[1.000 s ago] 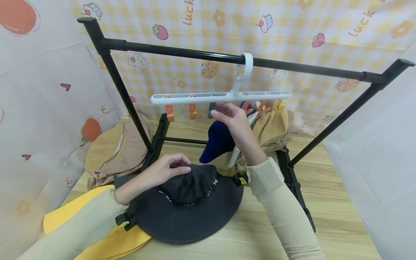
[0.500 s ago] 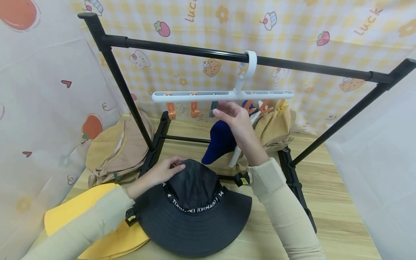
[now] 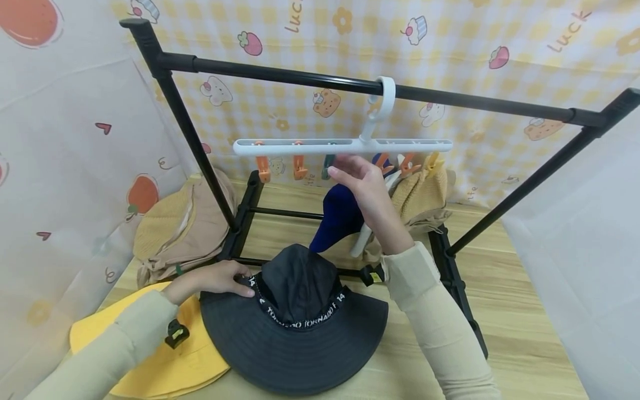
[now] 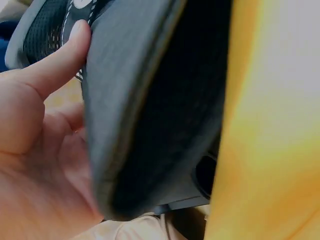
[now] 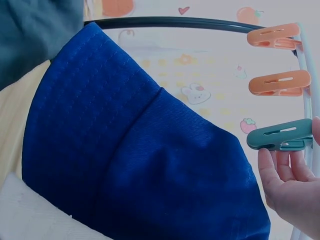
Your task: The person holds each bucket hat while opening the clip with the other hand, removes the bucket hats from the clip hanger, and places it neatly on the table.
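Note:
A dark grey wide-brimmed hat point(image 3: 295, 361) with a lettered band lies on the table with its crown up. My left hand point(image 3: 217, 278) grips the left side of its brim. In the left wrist view the thumb point(image 4: 60, 65) lies along one face of the brim and the fingers go behind it. My right hand point(image 3: 370, 189) is raised to the white hanger point(image 3: 295, 149). It pinches the green clip point(image 5: 280, 134), fingers below and thumb at the clip's end. A blue hat point(image 5: 175, 150) hangs close beside that hand.
Two orange clips point(image 3: 299, 166) hang left of the green one. A tan knitted hat point(image 3: 420, 189) hangs at right. Yellow hats point(image 3: 165, 366) lie front left, beige hats point(image 3: 185, 222) behind them. A black rack point(image 3: 300, 78) carries the hanger over the table.
My left hand has moved from the top of the crown down and left to the brim. The dark hat's band and brim have come into fuller view. My right hand stays at the green clip.

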Demonstrator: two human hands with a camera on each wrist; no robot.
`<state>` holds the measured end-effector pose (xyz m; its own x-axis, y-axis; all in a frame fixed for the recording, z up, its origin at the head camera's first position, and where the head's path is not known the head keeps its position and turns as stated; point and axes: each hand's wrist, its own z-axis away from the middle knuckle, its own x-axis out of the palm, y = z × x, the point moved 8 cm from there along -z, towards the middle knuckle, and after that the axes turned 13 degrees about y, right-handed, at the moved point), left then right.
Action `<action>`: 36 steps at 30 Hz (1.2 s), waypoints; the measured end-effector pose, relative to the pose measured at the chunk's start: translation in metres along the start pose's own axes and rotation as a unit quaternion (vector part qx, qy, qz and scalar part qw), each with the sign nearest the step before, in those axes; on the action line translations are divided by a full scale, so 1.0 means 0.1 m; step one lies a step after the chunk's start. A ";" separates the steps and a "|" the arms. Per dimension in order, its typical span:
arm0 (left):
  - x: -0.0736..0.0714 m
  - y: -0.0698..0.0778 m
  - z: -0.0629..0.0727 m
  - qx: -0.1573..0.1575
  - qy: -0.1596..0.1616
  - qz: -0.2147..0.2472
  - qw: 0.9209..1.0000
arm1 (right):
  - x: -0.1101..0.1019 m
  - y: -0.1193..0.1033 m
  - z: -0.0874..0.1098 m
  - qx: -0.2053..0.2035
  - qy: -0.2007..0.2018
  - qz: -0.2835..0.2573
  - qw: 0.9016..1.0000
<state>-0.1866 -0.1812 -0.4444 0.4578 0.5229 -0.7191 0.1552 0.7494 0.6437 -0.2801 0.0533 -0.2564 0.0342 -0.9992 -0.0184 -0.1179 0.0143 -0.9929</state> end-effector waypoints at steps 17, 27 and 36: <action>0.01 -0.22 0.77 -0.033 -0.019 0.059 0.998 | 0.04 0.00 0.00 -0.005 -0.003 0.001 1.000; 0.01 -0.30 0.74 0.029 0.081 -0.065 0.994 | 0.03 -0.01 0.01 -0.007 0.000 -0.006 1.000; -0.10 -0.18 0.53 -0.037 0.062 -0.211 0.975 | 0.03 -0.01 0.02 -0.002 -0.001 -0.008 1.000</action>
<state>-0.1472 -0.2215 -0.4345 0.2569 0.2026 -0.9450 0.2418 0.9332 0.2658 -0.2782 0.0505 -0.2557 0.0380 -0.9993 -0.0036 -0.1220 -0.0011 -0.9925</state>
